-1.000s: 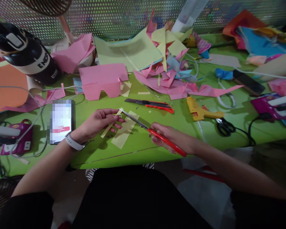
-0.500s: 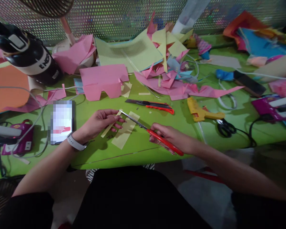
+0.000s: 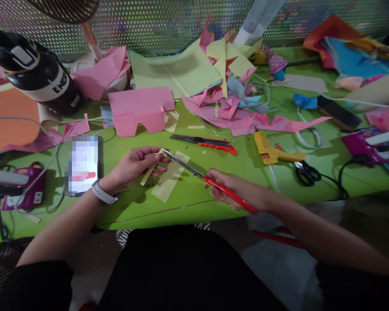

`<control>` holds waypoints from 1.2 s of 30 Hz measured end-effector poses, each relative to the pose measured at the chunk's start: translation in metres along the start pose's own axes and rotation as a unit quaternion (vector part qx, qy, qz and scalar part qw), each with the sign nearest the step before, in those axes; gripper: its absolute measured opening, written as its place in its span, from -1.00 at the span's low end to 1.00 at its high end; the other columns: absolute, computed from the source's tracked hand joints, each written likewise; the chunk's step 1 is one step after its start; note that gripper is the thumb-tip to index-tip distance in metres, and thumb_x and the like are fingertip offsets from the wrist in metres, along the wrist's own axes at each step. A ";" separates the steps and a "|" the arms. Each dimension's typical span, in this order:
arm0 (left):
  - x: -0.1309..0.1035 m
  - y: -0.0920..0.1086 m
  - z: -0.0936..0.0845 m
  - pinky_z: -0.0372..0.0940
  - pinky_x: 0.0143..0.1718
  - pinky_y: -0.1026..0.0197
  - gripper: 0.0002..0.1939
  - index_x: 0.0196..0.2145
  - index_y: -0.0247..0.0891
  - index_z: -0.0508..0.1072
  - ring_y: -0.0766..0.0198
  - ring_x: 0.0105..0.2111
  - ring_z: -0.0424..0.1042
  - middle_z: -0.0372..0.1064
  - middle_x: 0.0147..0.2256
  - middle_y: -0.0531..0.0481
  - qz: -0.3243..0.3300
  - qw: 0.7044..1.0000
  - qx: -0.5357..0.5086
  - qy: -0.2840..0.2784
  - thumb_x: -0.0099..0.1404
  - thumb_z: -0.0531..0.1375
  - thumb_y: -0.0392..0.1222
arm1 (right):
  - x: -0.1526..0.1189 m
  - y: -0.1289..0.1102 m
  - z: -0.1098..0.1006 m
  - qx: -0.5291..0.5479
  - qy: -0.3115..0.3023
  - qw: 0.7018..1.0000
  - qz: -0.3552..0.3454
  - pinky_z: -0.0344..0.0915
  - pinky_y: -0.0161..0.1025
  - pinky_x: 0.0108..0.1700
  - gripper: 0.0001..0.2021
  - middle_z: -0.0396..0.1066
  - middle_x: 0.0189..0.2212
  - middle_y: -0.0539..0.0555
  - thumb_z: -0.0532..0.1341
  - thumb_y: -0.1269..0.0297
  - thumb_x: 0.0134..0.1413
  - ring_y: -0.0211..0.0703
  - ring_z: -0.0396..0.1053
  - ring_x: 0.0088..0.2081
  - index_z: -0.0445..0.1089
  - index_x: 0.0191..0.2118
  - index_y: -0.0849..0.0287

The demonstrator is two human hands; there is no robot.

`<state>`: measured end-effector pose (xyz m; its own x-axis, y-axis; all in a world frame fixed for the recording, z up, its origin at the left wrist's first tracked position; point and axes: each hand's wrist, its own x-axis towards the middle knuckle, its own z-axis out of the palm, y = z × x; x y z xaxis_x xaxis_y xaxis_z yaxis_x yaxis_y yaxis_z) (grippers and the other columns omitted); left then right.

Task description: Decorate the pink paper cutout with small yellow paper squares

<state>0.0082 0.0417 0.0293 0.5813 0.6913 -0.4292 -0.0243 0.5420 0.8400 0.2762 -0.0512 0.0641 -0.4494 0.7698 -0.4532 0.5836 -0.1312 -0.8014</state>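
Observation:
Between the thumb and fingers of my left hand (image 3: 142, 162) is a narrow pale yellow paper strip (image 3: 146, 176), slanting down to the left. My right hand (image 3: 228, 188) grips the red-handled scissors (image 3: 231, 196), whose blades point up and left. The blade tips are at the strip's upper end, beside my left fingertips; whether they touch the paper is too small to tell. Under the blades a wider yellow paper piece (image 3: 171, 177) lies on the green table (image 3: 188, 205). An orange utility knife (image 3: 207, 142) rests just behind the scissors.
A lit phone (image 3: 84, 166) lies left of my left wrist. Pink cut paper (image 3: 141, 110) is behind my hands. To the right are a yellow glue gun (image 3: 272, 151) and black-handled scissors (image 3: 306, 172). A black bottle (image 3: 45, 80) stands back left.
The red scissors and my right hand have shifted slightly right and down. The blade tips now sit a little lower at the strip's upper end, and my left hand has barely moved.

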 end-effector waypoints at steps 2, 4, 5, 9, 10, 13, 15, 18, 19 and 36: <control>-0.001 -0.001 0.000 0.47 -0.36 0.36 -0.77 -0.06 -0.31 0.50 0.34 -0.34 0.59 0.58 -0.12 -0.14 0.001 1.000 0.003 -0.003 0.34 0.27 -0.23 | 0.000 0.003 0.001 -0.001 0.003 1.000 0.005 0.13 -0.28 -0.49 -0.67 0.24 -0.53 -0.05 0.15 -0.03 0.16 -0.30 0.15 -0.53 0.05 -0.37 0.07; -0.001 -0.001 0.000 0.48 -0.34 0.34 -0.78 -0.07 -0.32 0.50 0.33 -0.32 0.59 0.58 -0.12 -0.16 0.009 1.000 0.003 -0.004 0.34 0.27 -0.23 | -0.001 0.009 0.002 0.008 0.015 1.000 0.018 0.12 -0.27 -0.50 -0.69 0.25 -0.53 -0.05 0.15 -0.02 0.17 -0.29 0.16 -0.54 0.08 -0.34 0.07; -0.001 -0.001 -0.001 0.48 -0.33 0.34 -0.78 -0.07 -0.32 0.50 0.32 -0.31 0.59 0.58 -0.11 -0.16 0.015 1.000 0.003 -0.004 0.34 0.27 -0.23 | -0.002 0.012 0.002 0.009 0.024 0.999 0.021 0.12 -0.27 -0.50 -0.69 0.24 -0.54 -0.06 0.16 -0.02 0.16 -0.28 0.16 -0.54 0.10 -0.32 0.07; -0.001 -0.001 -0.001 0.46 -0.35 0.35 -0.78 -0.07 -0.32 0.50 0.32 -0.31 0.59 0.58 -0.10 -0.17 0.030 1.000 0.000 -0.002 0.34 0.27 -0.22 | -0.003 0.019 0.001 0.000 0.041 0.999 0.022 0.14 -0.26 -0.48 -0.68 0.26 -0.53 -0.07 0.22 -0.03 0.12 -0.26 0.18 -0.53 0.14 -0.28 0.08; -0.001 -0.001 0.000 0.46 -0.35 0.35 -0.78 -0.07 -0.32 0.50 0.32 -0.31 0.59 0.57 -0.10 -0.17 0.032 0.999 -0.001 0.000 0.34 0.27 -0.23 | -0.003 0.018 0.001 -0.001 0.037 0.999 0.026 0.14 -0.26 -0.48 -0.67 0.26 -0.54 -0.07 0.22 -0.03 0.12 -0.26 0.18 -0.53 0.14 -0.29 0.08; -0.002 0.000 0.002 0.46 -0.34 0.34 -0.78 -0.08 -0.32 0.51 0.32 -0.31 0.59 0.58 -0.11 -0.16 0.033 0.999 -0.008 0.003 0.33 0.28 -0.23 | 0.001 0.013 0.002 0.009 0.027 0.999 0.034 0.12 -0.26 -0.50 -0.65 0.25 -0.55 -0.07 0.22 -0.06 0.10 -0.27 0.16 -0.55 0.12 -0.32 0.07; -0.003 0.001 0.003 0.46 -0.34 0.35 -0.77 -0.08 -0.32 0.51 0.32 -0.32 0.58 0.58 -0.12 -0.15 0.033 0.999 -0.011 0.000 0.32 0.29 -0.23 | 0.002 0.011 0.003 0.020 0.023 0.999 0.035 0.13 -0.27 -0.50 -0.65 0.26 -0.54 -0.08 0.20 -0.06 0.11 -0.28 0.17 -0.55 0.10 -0.34 0.06; -0.003 0.002 0.003 0.44 -0.37 0.38 -0.76 -0.08 -0.32 0.52 0.35 -0.34 0.58 0.59 -0.15 -0.13 0.042 0.999 -0.018 0.002 0.30 0.31 -0.22 | 0.002 0.015 0.004 0.026 0.024 0.999 0.037 0.11 -0.29 -0.52 -0.68 0.23 -0.55 -0.09 0.18 -0.05 0.15 -0.30 0.16 -0.56 0.11 -0.32 0.07; -0.003 0.002 0.003 0.43 -0.38 0.39 -0.77 -0.09 -0.32 0.52 0.36 -0.35 0.57 0.59 -0.15 -0.12 0.047 0.999 -0.020 0.005 0.31 0.30 -0.22 | 0.001 0.018 0.004 0.025 0.027 0.999 0.039 0.09 -0.29 -0.54 -0.68 0.22 -0.56 -0.10 0.18 -0.05 0.16 -0.31 0.14 -0.57 0.13 -0.29 0.07; -0.001 -0.004 0.001 0.44 -0.35 0.36 -0.74 -0.11 -0.35 0.52 0.34 -0.34 0.58 0.56 -0.09 -0.20 0.045 0.998 0.011 -0.032 0.30 0.31 -0.16 | 0.006 0.011 0.004 0.054 0.015 0.997 0.047 0.18 -0.26 -0.44 -0.58 0.25 -0.54 -0.09 0.23 -0.17 0.05 -0.27 0.19 -0.51 0.14 -0.31 0.08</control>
<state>0.0082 0.0378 0.0265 0.6279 0.7046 -0.3306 -0.0614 0.4683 0.8814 0.2768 -0.0508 0.0512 -0.3753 0.7692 -0.5172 0.5454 -0.2679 -0.7942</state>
